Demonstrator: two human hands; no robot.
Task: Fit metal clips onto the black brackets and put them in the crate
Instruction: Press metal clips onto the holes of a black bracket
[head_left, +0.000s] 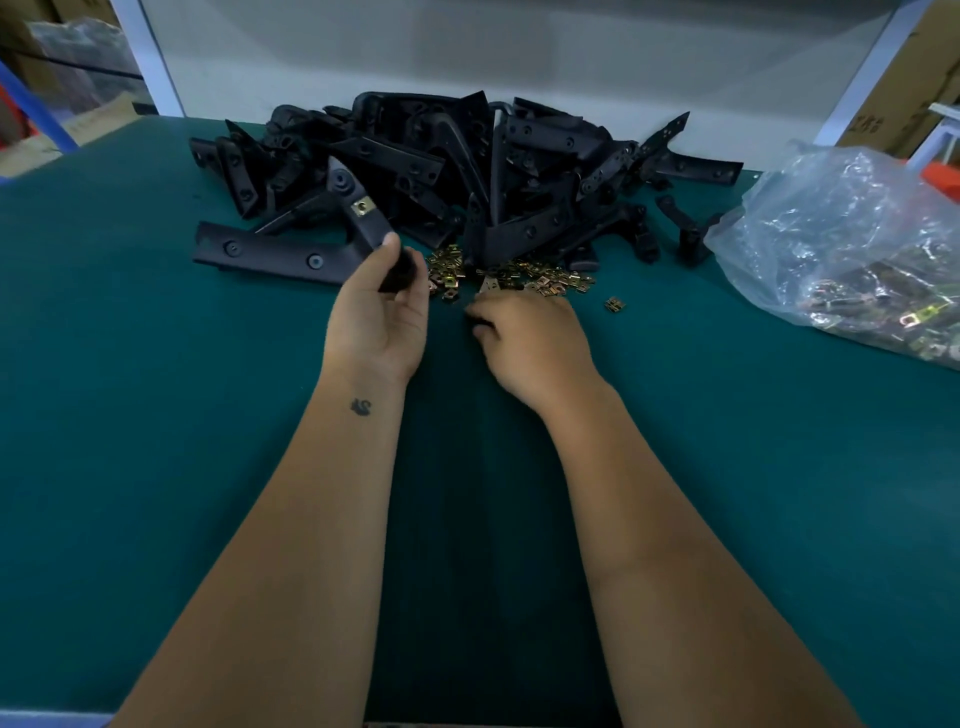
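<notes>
The left hand is turned palm-up and curled round the lower end of a long black plastic bracket, thumb on top and fingers wrapped beneath it. The bracket slants up and away from the hand, and a small brass-coloured metal clip sits on it partway along its length.

The right hand lies palm-down on the green table mat, just beside the left hand. Its fingers are bent and drawn together at the near edge of a loose scatter of brass-coloured metal clips; something small and dark sits under the fingertips, but whether they pinch a clip cannot be told, since the back of the hand hides them.

The scatter of clips lies on the mat directly beyond both hands, at the foot of a heap of black plastic brackets piled at the far side of the table. One single clip lies apart, to the right of the scatter. Further right, a crumpled clear plastic bag holding more clips rests on the mat.
</notes>
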